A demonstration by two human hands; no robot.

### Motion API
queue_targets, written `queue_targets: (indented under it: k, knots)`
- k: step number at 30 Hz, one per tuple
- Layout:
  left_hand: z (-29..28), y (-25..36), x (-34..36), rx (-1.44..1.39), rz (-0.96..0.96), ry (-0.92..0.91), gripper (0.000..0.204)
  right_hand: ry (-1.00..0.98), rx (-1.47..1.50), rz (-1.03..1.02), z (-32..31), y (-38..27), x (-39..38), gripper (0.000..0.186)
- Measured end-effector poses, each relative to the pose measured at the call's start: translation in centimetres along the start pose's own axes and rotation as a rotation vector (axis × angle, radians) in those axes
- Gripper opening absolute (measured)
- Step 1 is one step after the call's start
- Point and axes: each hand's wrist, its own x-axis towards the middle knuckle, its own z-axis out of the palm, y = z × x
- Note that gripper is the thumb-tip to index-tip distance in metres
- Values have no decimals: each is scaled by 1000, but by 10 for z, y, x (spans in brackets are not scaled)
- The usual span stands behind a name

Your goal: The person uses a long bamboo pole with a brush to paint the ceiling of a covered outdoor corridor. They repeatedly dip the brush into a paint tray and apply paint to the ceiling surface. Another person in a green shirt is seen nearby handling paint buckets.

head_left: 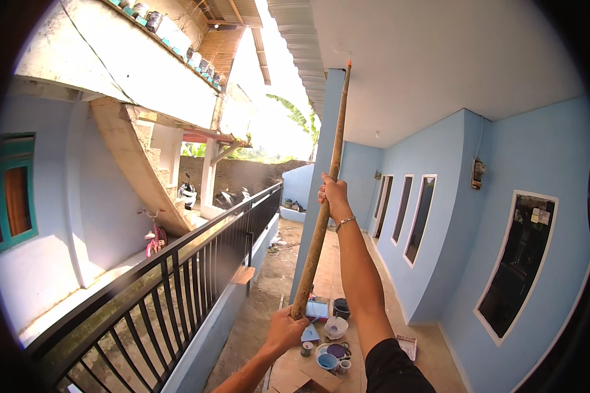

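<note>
Left hand [286, 331], right hand [335, 194] around pole [318, 240]

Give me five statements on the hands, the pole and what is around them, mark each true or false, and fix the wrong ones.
1. The left hand and right hand both grip the long pole. True.
2. The left hand holds the long pole higher up than the right. False: the right hand is higher.
3. A black railing stands left of the long pole. True.
4. A bracelet circles the left wrist. False: the bracelet is on the right wrist.
5. A round blue container is on the floor. True.
</note>
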Motion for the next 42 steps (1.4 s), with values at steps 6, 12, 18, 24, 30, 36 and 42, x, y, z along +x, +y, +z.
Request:
queue_targets:
  k: [6,12,18,24,30,36,42]
  knots:
    - [-15,-17,-60,63,-43,14,16,-37,28,-4,9,7,-66,38]
    - [-41,-40,-163,115,-97,52,17,-84,142,16,28,-1,-187,37]
    - [-47,-36,-259,68,21,133,16,-102,113,20,39,-24,-294,32]
    - [-54,-31,-314,35,-20,125,15,-112,111,45,42,-32,-348,30]
    - [-56,-38,-262,78,-58,88,11,-119,81,-15,39,-18,-283,25]
    - [-44,-44,-165,130,-86,66,17,-127,107,-5,30,2,-185,27]
    - [-31,-73,-71,235,50,107,22,-217,321,109,7,36,-115,22]
